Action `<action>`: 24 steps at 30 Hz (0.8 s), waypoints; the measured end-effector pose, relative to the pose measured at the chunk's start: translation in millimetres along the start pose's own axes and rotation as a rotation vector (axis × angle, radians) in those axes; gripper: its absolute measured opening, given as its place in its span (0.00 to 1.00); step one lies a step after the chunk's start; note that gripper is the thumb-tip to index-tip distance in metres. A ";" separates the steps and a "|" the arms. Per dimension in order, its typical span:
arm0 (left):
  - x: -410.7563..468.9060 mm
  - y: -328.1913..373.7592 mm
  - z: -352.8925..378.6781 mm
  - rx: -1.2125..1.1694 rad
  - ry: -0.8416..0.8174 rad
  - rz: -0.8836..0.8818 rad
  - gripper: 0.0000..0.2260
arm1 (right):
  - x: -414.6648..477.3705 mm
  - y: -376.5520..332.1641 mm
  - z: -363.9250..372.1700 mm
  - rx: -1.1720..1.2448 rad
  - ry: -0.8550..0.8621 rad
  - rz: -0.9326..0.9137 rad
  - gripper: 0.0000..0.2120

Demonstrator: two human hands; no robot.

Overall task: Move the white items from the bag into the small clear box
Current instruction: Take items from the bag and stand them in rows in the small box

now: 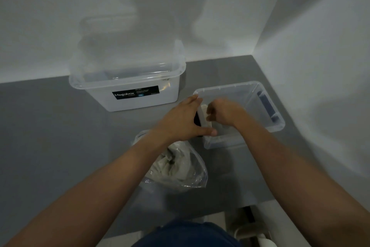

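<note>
A: The desk (56, 130) is noted as grey, matt, smooth. And the small clear box (230, 87)?
B: Logged as clear smooth plastic, faint sheen on the rim. The larger box (128, 104) is frosted plastic.
A: The bag (197, 176)?
B: Thin clear plastic film, crinkled, glossy. The white items (172, 164) inside are recorded as matt, creased cloth.

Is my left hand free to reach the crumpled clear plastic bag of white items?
Probably yes: the left hand only braces the small clear box, holding nothing, and the bag lies uncovered beneath that forearm.
</note>
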State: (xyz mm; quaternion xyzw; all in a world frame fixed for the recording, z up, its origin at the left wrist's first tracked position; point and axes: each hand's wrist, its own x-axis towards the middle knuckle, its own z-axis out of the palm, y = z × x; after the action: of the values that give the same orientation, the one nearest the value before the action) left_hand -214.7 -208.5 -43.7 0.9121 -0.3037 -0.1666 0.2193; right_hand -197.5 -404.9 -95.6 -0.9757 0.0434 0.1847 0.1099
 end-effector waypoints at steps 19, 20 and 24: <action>-115.1 -106.5 0.9 0.475 -0.019 0.182 0.13 | -121.5 -150.8 86.2 0.169 0.171 -0.094 0.09; -115.1 -109.4 1.4 0.526 -0.032 0.161 0.12 | -116.4 -151.0 92.7 0.095 0.187 -0.047 0.09; -110.9 -126.4 1.5 0.673 -0.049 0.271 0.14 | -108.3 -149.3 100.2 0.040 0.216 0.117 0.03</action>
State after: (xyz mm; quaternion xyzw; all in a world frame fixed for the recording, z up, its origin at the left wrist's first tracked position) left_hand -238.8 -48.4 -89.4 0.8805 -0.4647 -0.0486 -0.0804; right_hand -314.5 -231.9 -116.9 -0.9833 0.1155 0.0838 0.1130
